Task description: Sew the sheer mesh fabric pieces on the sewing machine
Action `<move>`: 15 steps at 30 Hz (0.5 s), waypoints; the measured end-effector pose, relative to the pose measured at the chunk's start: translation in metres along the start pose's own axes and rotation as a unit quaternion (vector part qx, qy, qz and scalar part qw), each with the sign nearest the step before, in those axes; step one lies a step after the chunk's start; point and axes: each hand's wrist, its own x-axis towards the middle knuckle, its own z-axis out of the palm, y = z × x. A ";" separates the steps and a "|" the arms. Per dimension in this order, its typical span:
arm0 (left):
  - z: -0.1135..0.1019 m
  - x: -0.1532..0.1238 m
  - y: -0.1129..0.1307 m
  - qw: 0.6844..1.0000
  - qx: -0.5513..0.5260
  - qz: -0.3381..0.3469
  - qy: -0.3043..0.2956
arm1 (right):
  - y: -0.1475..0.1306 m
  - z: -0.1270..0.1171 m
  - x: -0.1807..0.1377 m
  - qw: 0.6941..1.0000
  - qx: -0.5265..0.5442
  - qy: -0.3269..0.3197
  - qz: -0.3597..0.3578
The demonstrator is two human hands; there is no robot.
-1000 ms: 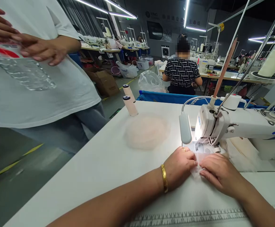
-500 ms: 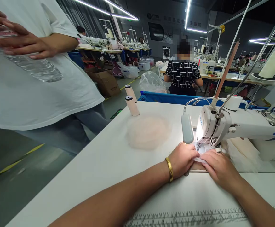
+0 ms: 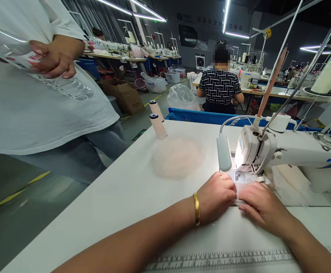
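Observation:
A small piece of sheer white fabric (image 3: 240, 187) lies under the needle area of a white sewing machine (image 3: 256, 146). My left hand (image 3: 217, 197), with a gold bracelet at the wrist, grips the fabric's left side with curled fingers. On the other side my right hand (image 3: 263, 206) has its fingers bent over the fabric, thumb low, pinching its near edge. Both hands rest just in front of the presser foot, fingertips close together. A grey lamp (image 3: 224, 152) hangs at the left of the machine head. Part of the fabric is hidden by my fingers.
Two thread cones (image 3: 158, 126) stand at the table's far left edge, near a round pile of sheer beige material (image 3: 179, 157). A printed ruler (image 3: 225, 261) runs along the near edge. At left stands a person holding a plastic bottle (image 3: 68, 87); another person (image 3: 221, 87) sits ahead.
My left hand has shifted slightly left and toward me, and more fabric shows between my hands. The person at left has moved the bottle and changed their hold on it.

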 end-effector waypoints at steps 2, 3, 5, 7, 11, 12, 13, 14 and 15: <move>-0.001 -0.004 0.004 1.000 0.015 0.019 -0.005 | -0.003 -0.002 -0.003 1.000 -0.020 -0.016 -0.003; -0.001 -0.006 0.006 0.999 0.021 0.023 -0.008 | -0.004 -0.003 -0.003 0.999 -0.026 -0.019 -0.002; -0.001 -0.006 0.006 0.999 0.032 0.021 -0.008 | -0.004 -0.004 -0.003 0.999 -0.030 -0.023 0.001; 0.000 -0.006 0.004 0.999 0.039 0.017 0.003 | -0.003 -0.003 -0.002 0.999 -0.035 -0.021 0.005; 0.003 -0.004 -0.004 0.998 0.050 0.014 0.018 | 0.001 0.001 -0.001 0.998 -0.057 -0.019 0.013; 0.004 -0.003 -0.006 0.998 0.054 0.016 0.020 | 0.002 0.002 0.000 0.998 -0.062 -0.019 0.016; 0.004 -0.003 -0.007 0.998 0.057 0.017 0.022 | 0.003 0.003 0.000 0.997 -0.067 -0.017 0.020; 0.004 -0.002 -0.009 0.998 0.059 0.017 0.025 | 0.004 0.004 0.000 0.997 -0.071 -0.015 0.023; 0.004 -0.002 -0.010 0.998 0.061 0.019 0.028 | 0.005 0.005 0.000 0.997 -0.075 -0.010 0.025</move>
